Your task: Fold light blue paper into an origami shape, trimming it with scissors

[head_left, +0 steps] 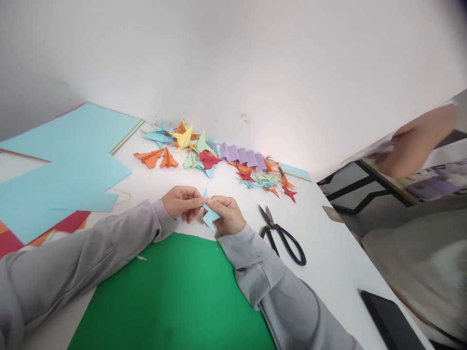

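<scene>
Between my two hands is a small piece of folded light blue paper (210, 218), with a thin point sticking up above the fingertips. My right hand (228, 214) is closed on its body, thumb on top. My left hand (184, 201) pinches at the paper's upper part, its thumb tip meeting the right thumb. Both hands are just beyond the far edge of a green sheet (171, 291). Black-handled scissors (279, 231) lie to the right of my right hand, blades slightly apart and pointing away.
Folded paper figures in several colours (184, 138) lie along the wall, with a pleated purple paper (242, 156) among them. Light blue sheets (58, 180) are stacked at left. A black phone-like device (392, 321) lies near the right edge. Another person's arm (419, 138) shows at right.
</scene>
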### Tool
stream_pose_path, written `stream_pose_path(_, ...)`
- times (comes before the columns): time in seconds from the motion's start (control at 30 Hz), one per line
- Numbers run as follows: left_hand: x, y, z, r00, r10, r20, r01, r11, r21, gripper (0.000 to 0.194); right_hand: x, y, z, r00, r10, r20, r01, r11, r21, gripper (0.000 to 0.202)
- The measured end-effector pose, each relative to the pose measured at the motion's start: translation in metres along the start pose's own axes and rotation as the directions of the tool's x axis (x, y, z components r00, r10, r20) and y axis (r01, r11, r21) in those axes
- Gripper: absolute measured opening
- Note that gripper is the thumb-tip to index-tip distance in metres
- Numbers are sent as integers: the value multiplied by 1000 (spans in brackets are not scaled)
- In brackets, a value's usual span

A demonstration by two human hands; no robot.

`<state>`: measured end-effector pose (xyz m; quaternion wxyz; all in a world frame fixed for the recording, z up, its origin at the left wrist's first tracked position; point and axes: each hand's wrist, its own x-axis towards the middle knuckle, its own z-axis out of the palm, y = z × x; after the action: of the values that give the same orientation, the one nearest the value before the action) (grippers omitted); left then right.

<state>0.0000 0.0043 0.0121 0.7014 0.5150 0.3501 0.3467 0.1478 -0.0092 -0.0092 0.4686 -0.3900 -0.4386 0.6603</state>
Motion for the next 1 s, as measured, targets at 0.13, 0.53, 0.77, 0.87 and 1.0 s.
stream_pose_path(0.13, 2, 0, -3, 999, 5, -49, -10, 994, -109, 42, 1, -9, -1, 999, 39, -19, -36, 987, 156, 44)
stream_pose_path(0.53, 3, -2, -3, 987, 26, -158, -50, 987, -154, 35, -4, 1, 9, 996, -90, 15, 92, 984, -155, 27)
stream_pose_path(0.77, -6, -2, 5, 996, 36, -76, -27, 993, 116, 26, -2, 3, 4, 992, -120, -35, 114, 984, -139, 37)
stream_pose_path(0.87, -9, -2, 6, 998, 61, -36, -55, 988, 143, 22, -2, 4, 3, 995, -99, -16, 96, 984, -147, 35)
stream_pose_path(1.0, -10, -3, 5, 997, 67, 33, -72, 985, 159, 20, -3, 2, 4, 996, -86, -10, 84, 986, -145, 36)
